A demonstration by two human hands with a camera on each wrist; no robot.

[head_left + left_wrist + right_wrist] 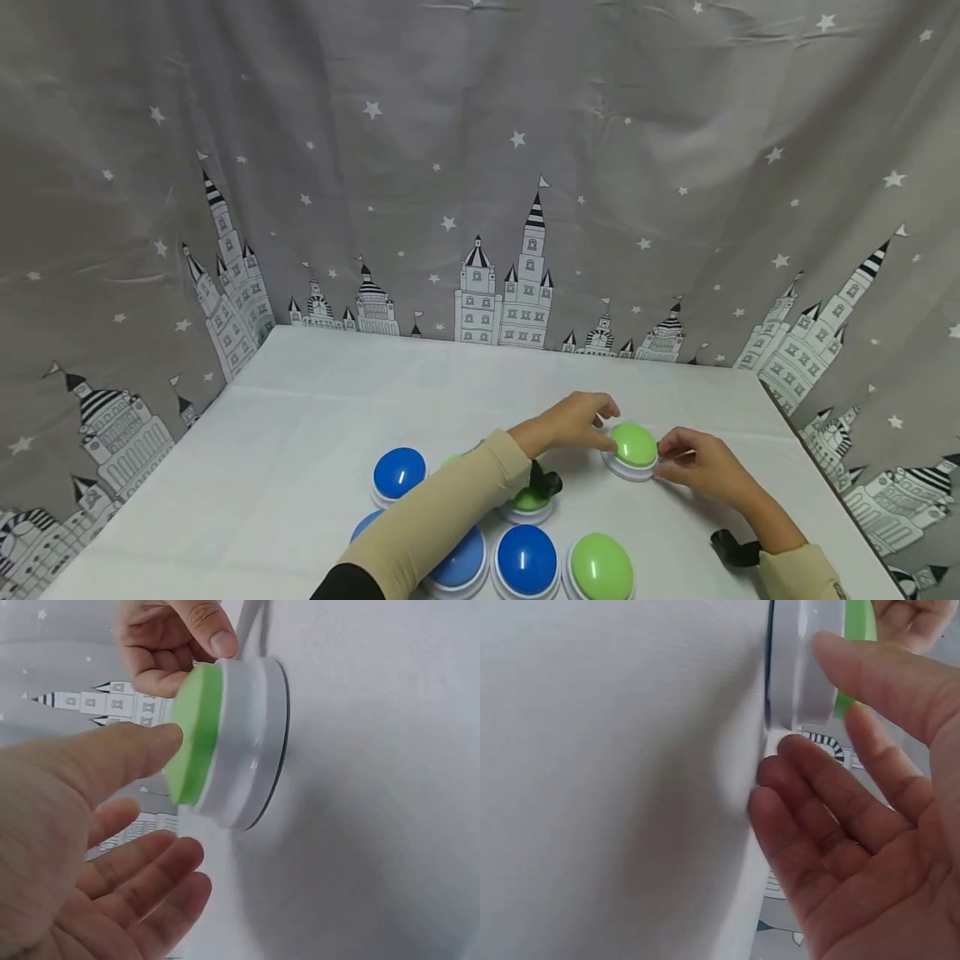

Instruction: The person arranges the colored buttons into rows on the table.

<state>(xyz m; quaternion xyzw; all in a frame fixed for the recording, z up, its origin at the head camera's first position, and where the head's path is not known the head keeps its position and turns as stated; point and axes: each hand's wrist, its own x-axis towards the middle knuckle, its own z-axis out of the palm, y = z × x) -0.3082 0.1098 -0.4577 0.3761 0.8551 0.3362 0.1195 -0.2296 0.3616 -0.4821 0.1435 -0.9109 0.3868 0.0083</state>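
Observation:
A push button (633, 446) with a green dome and white round base stands on the white table, between the two hands. On its left, my left hand (576, 421) has its fingers spread; its thumb reaches the green dome (196, 735) in the left wrist view, though contact is hard to tell. From the other side, my right hand (701, 467) has thumb and forefinger at the button's edge. In the right wrist view that thumb lies over the white base (799, 664), and the other fingers (780, 832) are loosely bent below it, holding nothing.
Nearer me on the table (300, 417) are several more buttons: blue ones (399, 472) (527, 558) and green ones (602, 567). My left sleeve (450, 508) and wrist camera (546, 482) partly cover some. Behind hangs a grey curtain (420, 200) printed with castles and stars.

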